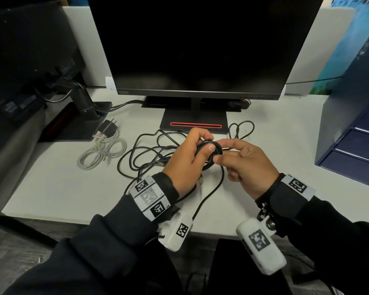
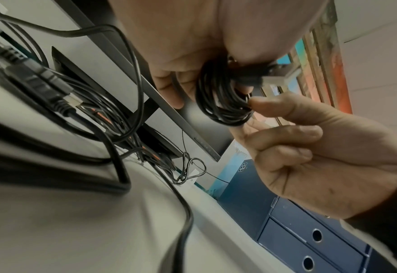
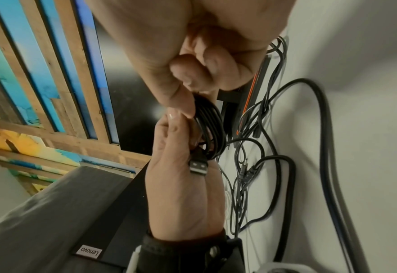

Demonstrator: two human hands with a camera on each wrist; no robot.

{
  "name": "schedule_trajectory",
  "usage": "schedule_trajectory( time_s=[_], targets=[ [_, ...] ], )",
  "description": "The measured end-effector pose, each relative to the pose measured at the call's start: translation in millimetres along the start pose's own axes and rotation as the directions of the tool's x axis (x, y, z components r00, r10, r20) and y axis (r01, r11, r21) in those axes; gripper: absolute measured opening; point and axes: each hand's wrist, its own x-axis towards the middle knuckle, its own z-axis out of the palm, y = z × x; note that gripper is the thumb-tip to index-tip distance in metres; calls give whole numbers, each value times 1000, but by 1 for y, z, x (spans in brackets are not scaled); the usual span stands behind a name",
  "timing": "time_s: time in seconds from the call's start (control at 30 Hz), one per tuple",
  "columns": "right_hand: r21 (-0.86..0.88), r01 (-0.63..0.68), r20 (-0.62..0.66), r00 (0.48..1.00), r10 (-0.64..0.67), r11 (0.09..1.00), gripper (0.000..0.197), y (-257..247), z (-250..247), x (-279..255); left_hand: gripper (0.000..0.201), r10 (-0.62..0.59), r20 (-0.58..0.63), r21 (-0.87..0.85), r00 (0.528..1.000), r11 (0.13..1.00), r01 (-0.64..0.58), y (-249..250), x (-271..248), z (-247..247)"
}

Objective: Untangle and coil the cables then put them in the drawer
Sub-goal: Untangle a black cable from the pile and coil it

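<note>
Gripping a small black cable coil [image 1: 209,151] above the worktop [image 1: 51,188], the left hand [image 1: 185,160] curls around it, its plug [image 3: 198,167] against the palm, while the right hand [image 1: 247,167] pinches the coil's near edge. More loose black cables [image 1: 145,154] lie beyond the left hand; blue drawers [image 1: 358,145] stand right of the right hand.

The one readable text is the brand "Lenovo", upside down on a white label [image 3: 88,252] at the black monitor's [image 3: 113,219] bezel corner, in the right wrist view.
</note>
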Motion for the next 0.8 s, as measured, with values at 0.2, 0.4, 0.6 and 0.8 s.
schedule_trajectory(
  time_s=[0.2,0.4,0.6,0.8],
  targets=[
    [-72,64,-47,997,-67,995,29,-4,3,-2,9,48,2,94,999,994,-48,1,0,-4],
    [140,-76,-43,996,83,987,32,-2,4,-2,10,70,12,162,997,984,-71,3,1,-6],
    [186,-99,-20,994,104,978,34,2,9,-5,14,77,-22,289,997,955,-67,0,1,-4],
    [270,-125,10,992,127,955,34,4,11,-6,13,75,-27,245,997,967,-66,3,0,-6]
  ],
)
